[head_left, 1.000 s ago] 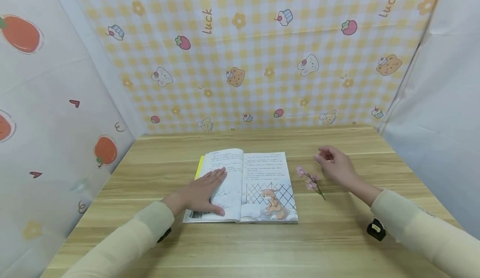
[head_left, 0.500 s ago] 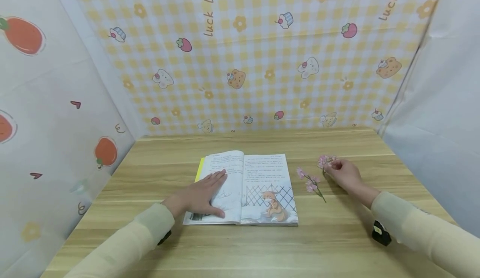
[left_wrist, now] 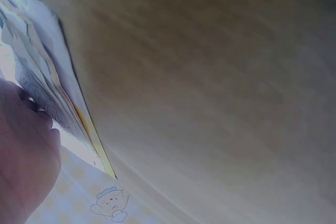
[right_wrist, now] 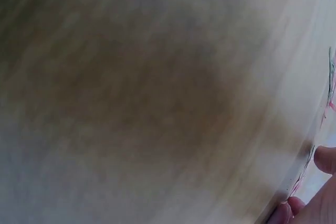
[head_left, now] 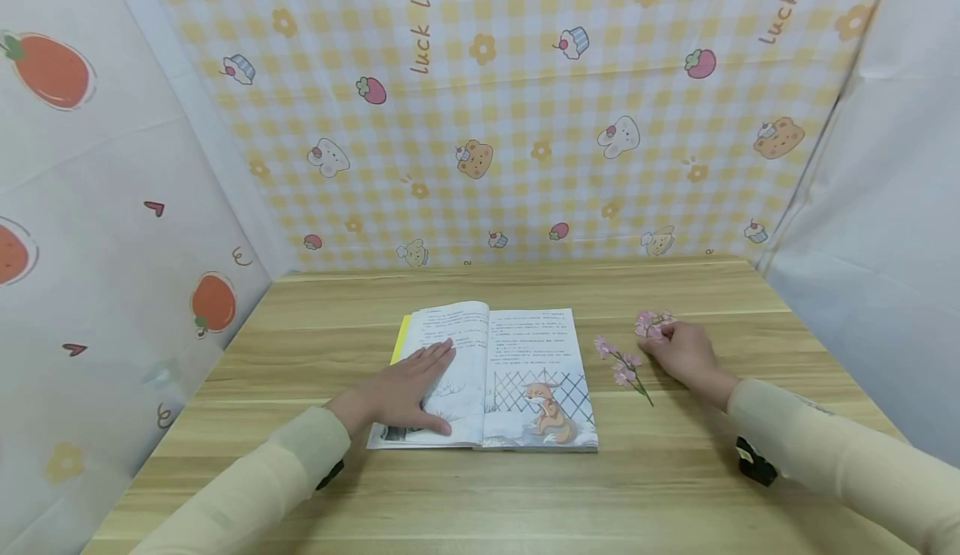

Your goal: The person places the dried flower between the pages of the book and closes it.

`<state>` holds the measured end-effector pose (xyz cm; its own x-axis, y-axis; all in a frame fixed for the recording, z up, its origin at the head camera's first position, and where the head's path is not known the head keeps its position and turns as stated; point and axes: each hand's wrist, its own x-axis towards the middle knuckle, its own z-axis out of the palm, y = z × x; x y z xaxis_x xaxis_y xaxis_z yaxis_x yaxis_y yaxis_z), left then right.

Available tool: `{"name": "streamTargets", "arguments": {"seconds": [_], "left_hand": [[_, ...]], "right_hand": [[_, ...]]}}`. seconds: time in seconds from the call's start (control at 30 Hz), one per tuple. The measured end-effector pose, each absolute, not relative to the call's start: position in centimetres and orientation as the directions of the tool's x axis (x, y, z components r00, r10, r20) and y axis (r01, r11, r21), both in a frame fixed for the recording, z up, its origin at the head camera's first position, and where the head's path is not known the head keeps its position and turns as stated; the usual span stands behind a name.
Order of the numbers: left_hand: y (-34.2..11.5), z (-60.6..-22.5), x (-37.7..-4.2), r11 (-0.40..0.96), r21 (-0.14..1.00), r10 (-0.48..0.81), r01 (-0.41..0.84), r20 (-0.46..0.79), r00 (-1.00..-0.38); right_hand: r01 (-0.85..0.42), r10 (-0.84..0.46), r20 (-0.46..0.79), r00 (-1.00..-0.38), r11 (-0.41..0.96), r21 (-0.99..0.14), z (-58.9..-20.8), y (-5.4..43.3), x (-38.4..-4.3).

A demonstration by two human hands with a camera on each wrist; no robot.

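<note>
An open picture book [head_left: 528,347] lies on the wooden table, a fox drawn on its right page. My left hand [head_left: 399,387] rests on the left page with its fingers straight; the left wrist view has this hand [left_wrist: 29,156] by the page edges [left_wrist: 58,87]. My right hand [head_left: 686,357] pinches a pink flower sprig [head_left: 651,323] low at the table, its stem mostly hidden by the fingers. In the right wrist view, the thumb [right_wrist: 325,159] and curled fingertips stand around the thin stem. Another pink flower sprig [head_left: 624,367] lies between the book and this hand.
The wooden table [head_left: 480,505] meets a yellow checked cloth backdrop [head_left: 510,188] at its far edge. White cloth walls stand at the left [head_left: 112,205] and right [head_left: 885,230]. A black wrist camera [head_left: 756,463] hangs under the right sleeve.
My right hand has come down toward the table, and the pink flower sprig at its fingers now shows clearly. My left hand and the book have stayed in place.
</note>
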<state>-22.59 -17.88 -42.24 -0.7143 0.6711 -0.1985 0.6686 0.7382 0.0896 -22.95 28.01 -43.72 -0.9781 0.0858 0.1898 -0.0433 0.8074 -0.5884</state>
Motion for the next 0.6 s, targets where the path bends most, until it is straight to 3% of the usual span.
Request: {"name": "streamTargets", "arguments": {"seconds": [0.23,0.6], "left_hand": [[-17.92,-42.24,-22.57,0.740,0.093,0.669,0.666,-0.197,-0.716],[-17.84,-42.13,-22.49,0.735,0.092,0.675,0.672,-0.199,-0.711]], "right_hand": [[-0.072,0.065,0.218,-0.974,0.821,-0.567,-43.87,28.01,-22.91],[0.039,0.092,0.056,-0.994,0.792,-0.610,-43.08,28.71,-23.09]]}}
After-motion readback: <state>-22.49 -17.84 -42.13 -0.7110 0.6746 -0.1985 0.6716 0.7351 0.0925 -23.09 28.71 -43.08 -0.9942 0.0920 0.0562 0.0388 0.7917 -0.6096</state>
